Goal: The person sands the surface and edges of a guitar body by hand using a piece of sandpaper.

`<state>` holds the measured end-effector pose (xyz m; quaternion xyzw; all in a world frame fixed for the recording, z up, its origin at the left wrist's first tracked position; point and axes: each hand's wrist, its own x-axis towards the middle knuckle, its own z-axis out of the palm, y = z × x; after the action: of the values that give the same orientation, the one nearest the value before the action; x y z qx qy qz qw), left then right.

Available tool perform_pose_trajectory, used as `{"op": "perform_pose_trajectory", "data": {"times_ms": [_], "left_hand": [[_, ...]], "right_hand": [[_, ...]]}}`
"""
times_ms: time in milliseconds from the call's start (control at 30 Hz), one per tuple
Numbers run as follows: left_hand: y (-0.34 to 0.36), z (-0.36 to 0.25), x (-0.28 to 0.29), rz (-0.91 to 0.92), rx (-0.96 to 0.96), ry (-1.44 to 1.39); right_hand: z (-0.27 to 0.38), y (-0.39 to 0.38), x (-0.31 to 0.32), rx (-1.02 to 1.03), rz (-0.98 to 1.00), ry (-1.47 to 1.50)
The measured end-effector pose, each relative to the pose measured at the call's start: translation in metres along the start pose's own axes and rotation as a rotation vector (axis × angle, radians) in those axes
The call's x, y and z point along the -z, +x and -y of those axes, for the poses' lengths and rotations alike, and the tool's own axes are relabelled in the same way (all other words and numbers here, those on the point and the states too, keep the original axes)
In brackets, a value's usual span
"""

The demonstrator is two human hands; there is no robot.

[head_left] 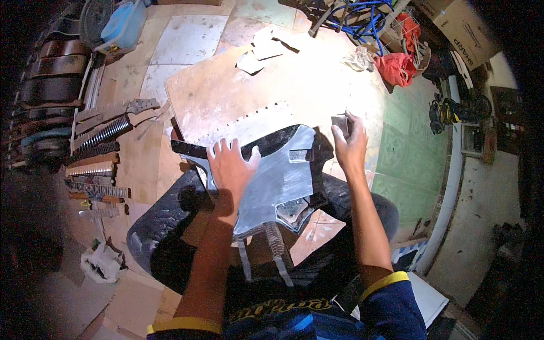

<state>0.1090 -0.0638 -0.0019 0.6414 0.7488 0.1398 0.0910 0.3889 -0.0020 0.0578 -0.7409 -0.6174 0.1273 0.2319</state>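
One splayed left hand (231, 163) on a dusty grey guitar body (275, 184) across the lap (170, 218). Got some small dark piece (340, 122) pinched in the right hand (352, 143), apart from the body, off its right side.

A grey guitar body (272, 177) with black edges is lying between two dark-clad knees (152, 229). The left hand (231, 165) is resting on it, fingers spread. The right hand (352, 140), apart from the body, is pinching a small dark block (340, 121). Beyond, a pale board (198, 93) is covering part of the floor. Necks (107, 136) are lying at left; blue cables (369, 21) and a red cloth (396, 69) are lying at upper right.
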Motion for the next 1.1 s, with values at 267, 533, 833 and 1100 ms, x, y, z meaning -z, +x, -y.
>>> {"op": "perform_pose_trajectory", "data": {"times_ms": [267, 533, 833, 1100], "left_hand": [[-0.019, -0.004, -0.006, 0.086, -0.347, 0.017], [-0.038, -0.1, -0.023, 0.173, -0.334, 0.035], [-0.008, -0.187, -0.067, 0.403, -0.606, 0.313], [-0.041, -0.125, -0.024, 0.239, -0.344, 0.05]], "right_hand": [[-0.003, -0.049, 0.098, -0.434, 0.233, 1.023], [0.009, -0.056, 0.115, -0.545, 0.098, 1.439], [-0.001, -0.057, 0.116, -0.492, 0.096, 1.526], [-0.003, -0.057, 0.136, -0.542, 0.097, 1.545]]}}
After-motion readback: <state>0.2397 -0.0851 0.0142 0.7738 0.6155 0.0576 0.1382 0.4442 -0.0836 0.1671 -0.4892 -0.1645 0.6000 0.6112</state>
